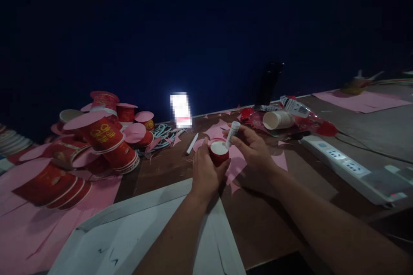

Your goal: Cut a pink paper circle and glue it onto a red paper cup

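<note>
My left hand (205, 172) is wrapped round a small red paper cup (220, 153), its white round bottom facing up. In my right hand (253, 146) is a white glue stick (232, 133), pinched between thumb and fingers. The lower end of the glue stick is at the cup's right edge; whether it touches cannot be made out. Pink paper scraps (237, 163) lie beneath and around both hands. A white pen (192, 144) rests on the table just left of the cup.
Red paper cups (100, 133) with pink paper discs pile up at left. A lit phone screen (180, 109) stands at the back. Plastic-wrapped cups (279, 119) lie behind my right hand. A power strip (342, 165) sits at right, a white board (129, 223) in front.
</note>
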`<state>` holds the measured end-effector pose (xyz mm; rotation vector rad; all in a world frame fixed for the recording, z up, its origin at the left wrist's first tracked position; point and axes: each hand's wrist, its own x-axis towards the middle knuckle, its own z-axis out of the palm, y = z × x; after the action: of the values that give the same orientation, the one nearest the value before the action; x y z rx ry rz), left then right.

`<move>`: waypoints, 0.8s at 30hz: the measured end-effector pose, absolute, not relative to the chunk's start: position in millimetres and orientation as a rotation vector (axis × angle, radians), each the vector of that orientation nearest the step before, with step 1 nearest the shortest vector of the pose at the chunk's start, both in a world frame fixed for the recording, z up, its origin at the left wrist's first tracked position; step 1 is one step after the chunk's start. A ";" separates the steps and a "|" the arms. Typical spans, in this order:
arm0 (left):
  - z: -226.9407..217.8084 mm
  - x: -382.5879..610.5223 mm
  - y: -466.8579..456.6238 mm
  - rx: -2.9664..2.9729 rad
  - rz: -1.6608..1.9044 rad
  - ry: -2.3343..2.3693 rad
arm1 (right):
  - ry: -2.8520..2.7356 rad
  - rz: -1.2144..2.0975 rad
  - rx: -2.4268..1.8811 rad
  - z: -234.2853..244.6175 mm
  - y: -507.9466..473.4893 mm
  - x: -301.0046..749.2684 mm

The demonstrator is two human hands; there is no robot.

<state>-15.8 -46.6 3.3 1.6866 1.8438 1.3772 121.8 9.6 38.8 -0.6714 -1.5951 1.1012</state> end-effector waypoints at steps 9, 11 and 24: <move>1.0 -17.6 -47.8 1.754 1.382 1.834 | -1.680 0.959 -0.724 41.1 9.0 122.9; 1.3 -17.4 -48.0 1.753 1.379 1.840 | -1.700 0.935 -0.743 40.0 9.8 123.9; 7.7 -15.5 -52.2 1.753 1.352 1.948 | -1.495 0.957 -0.733 26.6 21.3 122.7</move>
<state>-15.5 -52.2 7.7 1.7532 1.9485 1.3518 122.7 21.3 26.6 -0.7331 -1.4948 0.9571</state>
